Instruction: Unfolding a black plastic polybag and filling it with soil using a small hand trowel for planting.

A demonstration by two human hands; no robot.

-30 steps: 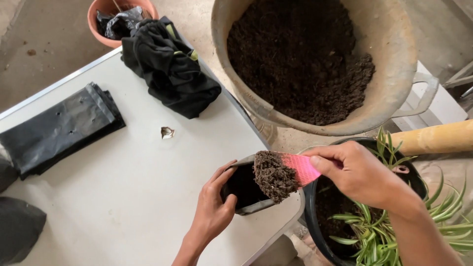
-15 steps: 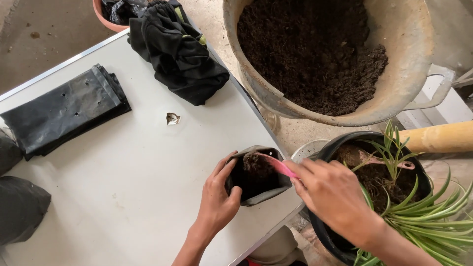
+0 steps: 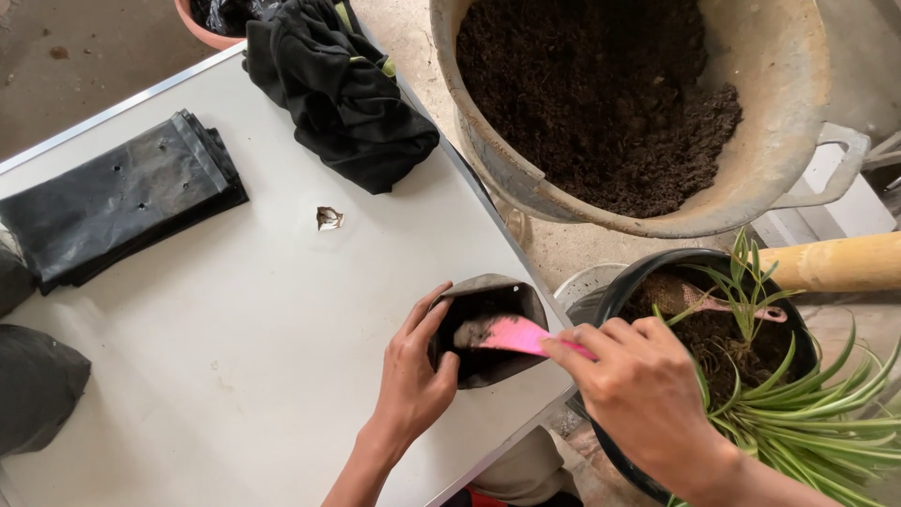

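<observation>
A white table (image 3: 235, 376) fills the left and middle of the view, its edge running diagonally from top centre to the bottom. Beyond that edge, at the top right, stands a big worn tub (image 3: 798, 122) heaped with dark potting soil (image 3: 601, 103). Below it sits a black pot (image 3: 615, 300) holding a spider plant (image 3: 807, 404) with striped green leaves, and a pale wooden handle (image 3: 835, 263) lies across just above the plant.

On the table's far end lies a crumpled black cloth (image 3: 347, 103), with a terracotta pot (image 3: 202, 33) partly cut off behind it. A flat stack of black plastic grow bags (image 3: 113, 207) rests to the left, well apart from the hands, and another dark bag (image 3: 33, 385) sits at the left edge.

Near the table's right edge stands a small black grow bag (image 3: 488, 329), mouth open upward. The left hand (image 3: 413, 376) grips its near rim — thumb and fingers curled around the plastic, holding it open. The right hand (image 3: 648, 394) is closed around the handle of a pink scoop (image 3: 511, 333), whose soil-smeared blade dips inside the bag's mouth.

A small crumpled scrap (image 3: 328, 218) lies alone on the bare tabletop — between the cloth and the bag.
</observation>
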